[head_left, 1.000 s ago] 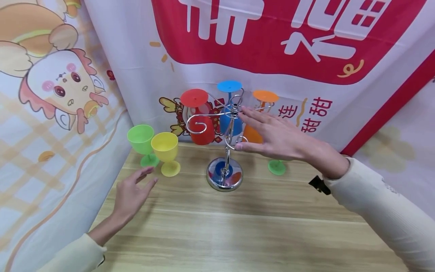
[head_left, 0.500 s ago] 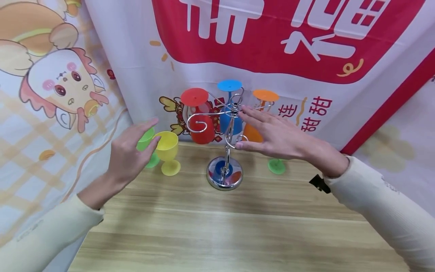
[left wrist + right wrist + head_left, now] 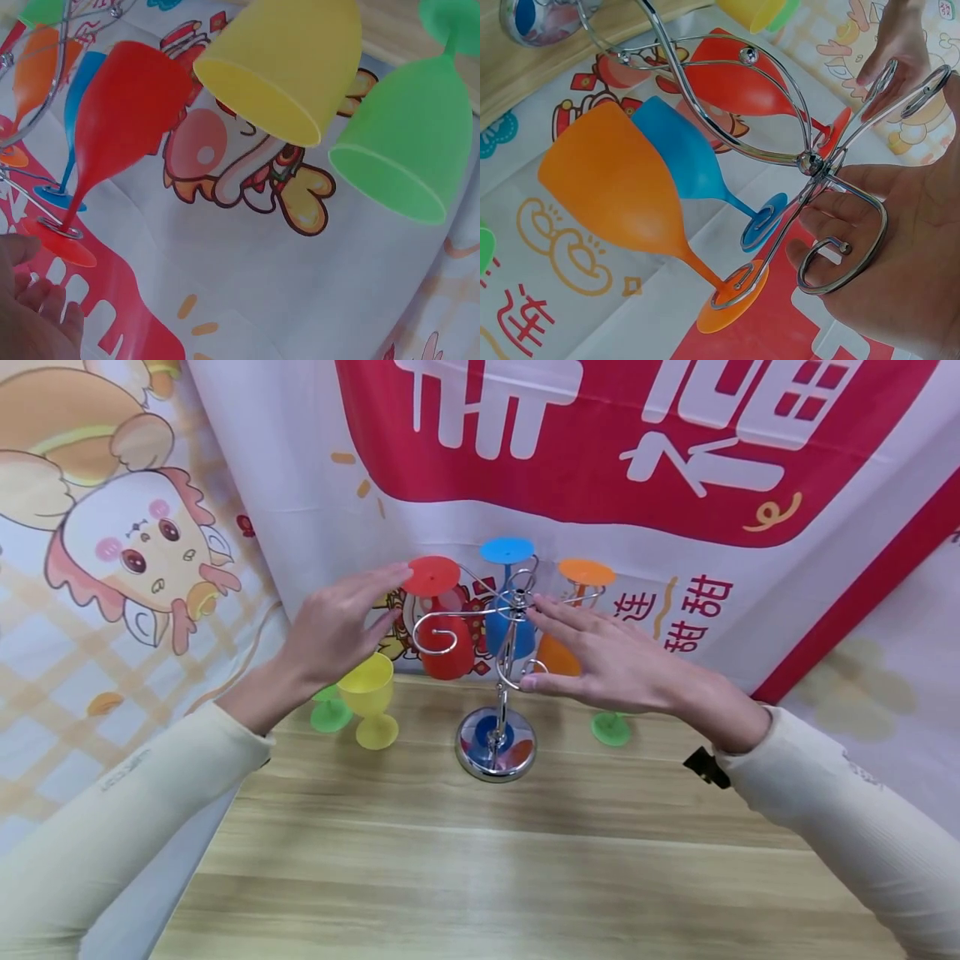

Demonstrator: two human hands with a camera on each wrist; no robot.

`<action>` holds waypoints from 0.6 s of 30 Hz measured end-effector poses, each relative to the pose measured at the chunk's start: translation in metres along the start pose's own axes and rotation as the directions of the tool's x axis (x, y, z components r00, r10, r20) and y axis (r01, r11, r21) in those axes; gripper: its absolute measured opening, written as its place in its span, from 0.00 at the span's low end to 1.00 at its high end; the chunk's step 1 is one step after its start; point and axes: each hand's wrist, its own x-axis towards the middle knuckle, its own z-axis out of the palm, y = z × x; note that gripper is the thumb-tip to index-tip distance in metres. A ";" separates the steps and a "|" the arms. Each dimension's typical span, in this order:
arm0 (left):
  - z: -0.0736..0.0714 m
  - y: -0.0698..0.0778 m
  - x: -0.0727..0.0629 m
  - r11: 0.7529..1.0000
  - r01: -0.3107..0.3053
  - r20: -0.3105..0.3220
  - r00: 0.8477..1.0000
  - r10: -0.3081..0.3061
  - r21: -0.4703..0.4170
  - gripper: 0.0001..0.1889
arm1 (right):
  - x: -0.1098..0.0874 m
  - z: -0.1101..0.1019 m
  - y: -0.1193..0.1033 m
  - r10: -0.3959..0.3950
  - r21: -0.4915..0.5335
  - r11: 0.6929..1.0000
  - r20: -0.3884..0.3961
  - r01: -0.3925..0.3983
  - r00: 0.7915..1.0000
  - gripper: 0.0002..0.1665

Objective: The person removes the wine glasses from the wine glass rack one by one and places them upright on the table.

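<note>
A chrome goblet rack [image 3: 472, 760] stands on the table. Red [image 3: 447, 652], blue [image 3: 507, 631] and orange [image 3: 587, 571] plastic goblets hang upside down from its curled wire arms. My left hand [image 3: 333, 622] is at the red goblet's disc foot, fingertips at its left edge; whether they touch, I cannot tell. Its fingers are extended, thumb lower. My right hand [image 3: 611, 660] lies flat with straight fingers by the rack's top hub; in the right wrist view, curled wire [image 3: 877, 247] crosses in front of the palm. Neither hand grips a goblet.
Upright on the table at left are a yellow goblet [image 3: 367, 689] and a green goblet [image 3: 330, 714], the latter mostly behind my left arm. Another green foot [image 3: 611, 729] shows below my right wrist. A printed cloth [image 3: 315, 527] hangs close behind the rack.
My left hand has risen from in front of the yellow and green goblets, moving up and right to the red goblet's foot. My right hand and the rack have stayed put.
</note>
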 end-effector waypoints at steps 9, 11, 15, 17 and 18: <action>0.014 -0.010 0.019 0.999 -0.052 0.090 0.995 0.051 -0.001 0.30 | 0.000 0.001 0.000 -0.003 0.002 1.000 -0.009 0.003 1.000 0.56; 0.016 -0.011 0.020 0.999 -0.052 0.090 0.995 0.052 0.001 0.30 | 0.000 0.001 0.000 -0.005 0.002 1.000 -0.010 0.005 1.000 0.57; 0.019 -0.013 0.023 0.998 -0.064 0.092 0.994 0.064 0.000 0.28 | 0.000 0.001 0.000 -0.010 -0.003 1.000 -0.014 0.010 1.000 0.57; 0.020 -0.013 0.025 0.997 -0.074 0.103 0.992 0.073 0.010 0.28 | 0.000 0.001 0.000 -0.009 -0.004 1.000 -0.016 0.009 1.000 0.57; 0.021 -0.013 0.026 0.997 -0.079 0.109 0.991 0.076 0.015 0.28 | 0.001 0.001 0.000 -0.008 -0.004 1.000 -0.016 0.008 1.000 0.57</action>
